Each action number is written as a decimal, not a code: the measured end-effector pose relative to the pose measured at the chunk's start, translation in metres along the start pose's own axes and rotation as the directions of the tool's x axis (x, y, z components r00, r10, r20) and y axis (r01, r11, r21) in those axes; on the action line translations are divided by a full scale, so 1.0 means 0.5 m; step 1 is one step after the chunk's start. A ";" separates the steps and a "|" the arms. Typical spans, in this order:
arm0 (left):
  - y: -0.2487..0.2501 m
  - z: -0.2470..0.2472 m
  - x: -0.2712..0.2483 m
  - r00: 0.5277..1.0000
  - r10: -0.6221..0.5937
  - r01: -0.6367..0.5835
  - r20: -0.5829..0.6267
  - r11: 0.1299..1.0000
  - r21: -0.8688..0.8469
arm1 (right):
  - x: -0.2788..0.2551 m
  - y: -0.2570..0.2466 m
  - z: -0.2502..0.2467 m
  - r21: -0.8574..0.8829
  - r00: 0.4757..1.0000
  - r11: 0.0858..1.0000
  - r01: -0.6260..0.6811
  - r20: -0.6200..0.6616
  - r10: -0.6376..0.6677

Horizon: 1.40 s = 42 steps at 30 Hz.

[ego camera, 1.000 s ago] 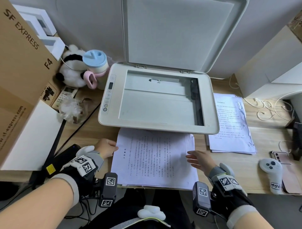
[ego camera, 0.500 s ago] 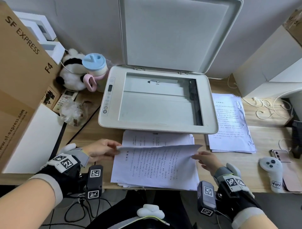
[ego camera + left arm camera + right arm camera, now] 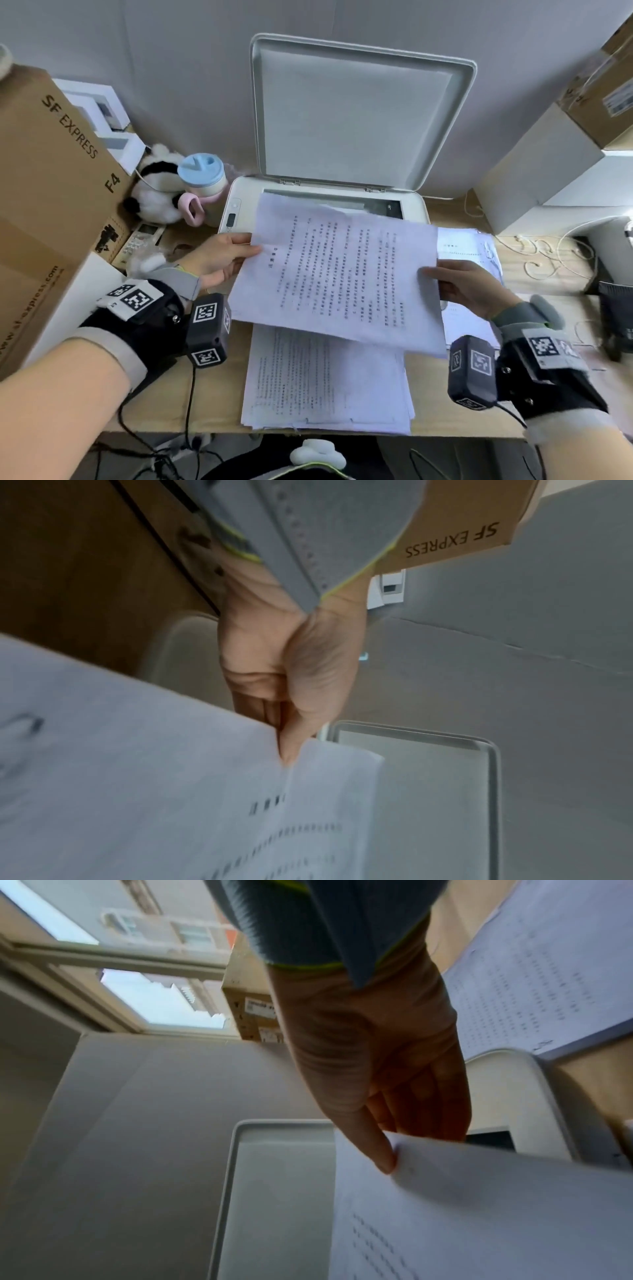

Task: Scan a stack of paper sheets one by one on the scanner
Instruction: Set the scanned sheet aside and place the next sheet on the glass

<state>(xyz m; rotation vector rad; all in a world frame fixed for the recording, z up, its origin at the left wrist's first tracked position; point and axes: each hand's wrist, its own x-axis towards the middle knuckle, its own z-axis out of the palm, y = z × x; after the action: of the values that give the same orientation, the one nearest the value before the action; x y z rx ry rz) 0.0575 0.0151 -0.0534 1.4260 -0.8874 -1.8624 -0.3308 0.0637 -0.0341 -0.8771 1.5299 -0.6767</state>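
My left hand pinches the left short edge of the sheet, thumb on the printed face and fingers tucked under it (the left wrist view shows that pinch from close up). The sheet hangs in the air between my hands, print facing up, its long axis running left to right and sloping down toward the right. Its far edge already overhangs the front of the scanner, whose glass lies just beyond and below the sheet; the lid stands open against the wall. Under the sheet's near edge, the stack of remaining pages lies on the desk, close to my body. My right hand grips the right short edge the same way, thumb on top and fingers beneath, wrist a little lower than the left. Both hands are about equally near the glass, palms turned inward toward each other. I judge the sheet needs turning print-down before it goes onto the glass. Another pile of pages lies on the desk right of the scanner.
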 end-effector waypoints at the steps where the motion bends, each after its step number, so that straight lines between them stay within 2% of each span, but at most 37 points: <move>1: 0.010 0.000 0.011 0.999 0.012 -0.011 -0.033 1.000 0.004 | 0.013 -0.010 0.006 -0.009 1.000 1.000 -0.003 -0.026 0.003; 5: 0.034 0.000 0.055 0.982 0.040 -0.034 -0.185 0.999 0.036 | 0.073 -0.028 0.022 -0.083 0.990 0.997 -0.008 -0.140 -0.004; 8: 0.041 0.005 0.079 0.950 0.071 -0.024 -0.303 0.987 0.157 | 0.120 -0.023 0.028 -0.143 0.976 0.990 -0.021 -0.216 -0.011; 10: 0.049 0.012 0.095 0.938 0.076 0.012 -0.337 0.968 0.250 | 0.152 -0.022 0.029 -0.208 0.965 0.978 -0.025 -0.260 -0.031; 12: 0.048 0.014 0.110 0.931 0.083 0.060 -0.357 0.926 0.372 | 0.171 -0.016 0.033 -0.285 0.952 0.958 -0.036 -0.303 -0.055; 16: 0.060 0.013 0.149 0.894 0.190 0.124 -0.406 0.767 0.630 | 0.193 -0.031 0.030 -0.466 0.931 0.880 -0.093 -0.355 -0.090; 18: 0.060 0.013 0.154 0.881 0.214 0.153 -0.423 0.716 0.682 | 0.195 -0.036 0.030 -0.519 0.924 0.847 -0.116 -0.370 -0.100; 22: 0.062 0.012 0.174 0.869 0.218 0.199 -0.445 0.669 0.716 | 0.214 -0.036 0.029 -0.574 0.921 0.802 -0.164 -0.381 -0.084; 26: 0.059 0.011 0.182 0.852 0.218 0.224 -0.476 0.669 0.708 | 0.212 -0.038 0.029 -0.624 0.925 0.761 -0.180 -0.370 -0.084; 29: 0.060 0.013 0.183 0.836 0.258 0.199 -0.484 0.680 0.705 | 0.212 -0.042 0.031 -0.633 0.919 0.749 -0.195 -0.386 -0.086; 31: 0.079 0.019 0.181 0.800 0.327 0.169 -0.502 0.681 0.712 | 0.215 -0.047 0.026 -0.621 0.909 0.761 -0.188 -0.404 -0.105; 33: 0.114 0.025 0.187 0.762 0.402 0.073 -0.508 0.726 0.683 | 0.218 -0.054 0.016 -0.578 0.904 0.803 -0.145 -0.408 -0.130; 35: 0.166 0.030 0.198 0.750 0.447 -0.118 -0.488 0.816 0.566 | 0.216 -0.065 0.007 -0.498 0.898 0.863 -0.085 -0.413 -0.150; 37: 0.229 0.037 0.210 0.788 0.426 -0.244 -0.445 0.879 0.410 | 0.210 -0.076 0.005 -0.397 0.896 0.917 -0.032 -0.419 -0.150; 40: 0.317 0.047 0.219 0.854 0.357 -0.275 -0.379 0.927 0.254 | 0.195 -0.085 0.007 -0.279 0.904 0.960 0.004 -0.410 -0.123; 42: 0.352 0.054 0.217 0.864 0.320 -0.287 -0.389 0.947 0.142 | 0.186 -0.084 0.004 -0.204 0.910 0.979 0.018 -0.403 -0.101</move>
<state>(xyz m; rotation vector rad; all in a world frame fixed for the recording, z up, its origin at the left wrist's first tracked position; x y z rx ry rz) 0.0209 -0.1704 0.0346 1.5445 -0.9165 -1.2454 -0.3254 -0.0366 -0.0511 -0.9735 1.9816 -0.8015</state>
